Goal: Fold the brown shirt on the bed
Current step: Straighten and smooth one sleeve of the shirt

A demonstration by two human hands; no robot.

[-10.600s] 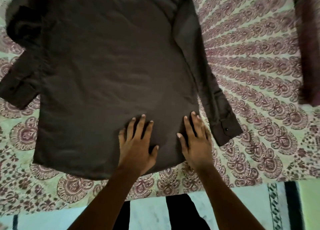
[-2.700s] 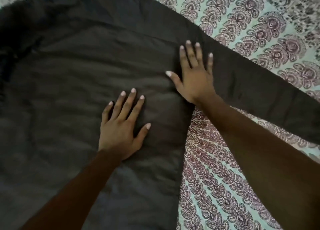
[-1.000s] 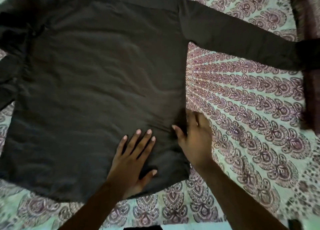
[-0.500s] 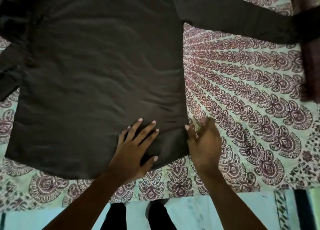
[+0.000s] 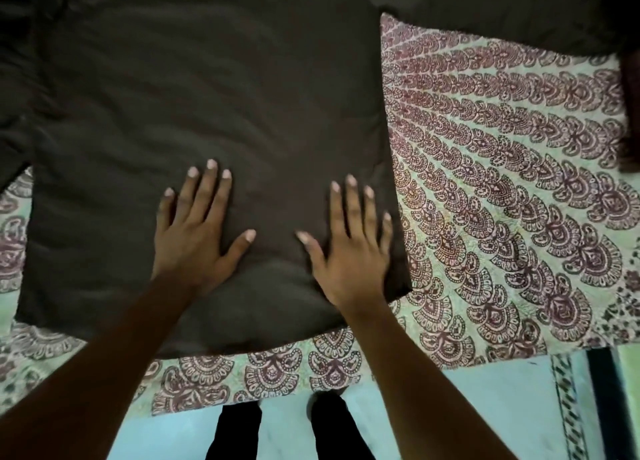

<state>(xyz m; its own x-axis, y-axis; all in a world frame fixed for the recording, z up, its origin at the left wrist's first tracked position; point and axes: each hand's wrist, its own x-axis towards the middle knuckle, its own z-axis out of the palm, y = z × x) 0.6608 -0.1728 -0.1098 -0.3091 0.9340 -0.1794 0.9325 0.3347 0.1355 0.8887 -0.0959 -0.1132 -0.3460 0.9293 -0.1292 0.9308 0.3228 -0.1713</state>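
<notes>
The brown shirt (image 5: 214, 89) lies spread flat on the bed, hem toward me. Its right sleeve (image 5: 491, 16) stretches out sideways across the top right. The left sleeve is bunched at the left edge. My left hand (image 5: 197, 234) lies flat with spread fingers on the lower middle of the shirt. Flat as well, my right hand (image 5: 349, 248) presses the fabric near the shirt's lower right corner, its little finger close to the side edge.
The bed is covered by a cream sheet with a maroon paisley print (image 5: 502, 200). A dark maroon cloth (image 5: 628, 106) lies at the right edge under the sleeve end. The bed's front edge and a pale blue floor (image 5: 485, 407) are below, with my legs (image 5: 287, 428).
My right hand has moved from the sheet beside the shirt onto its lower right corner. My left hand has slid a little up and stays flat on the fabric.
</notes>
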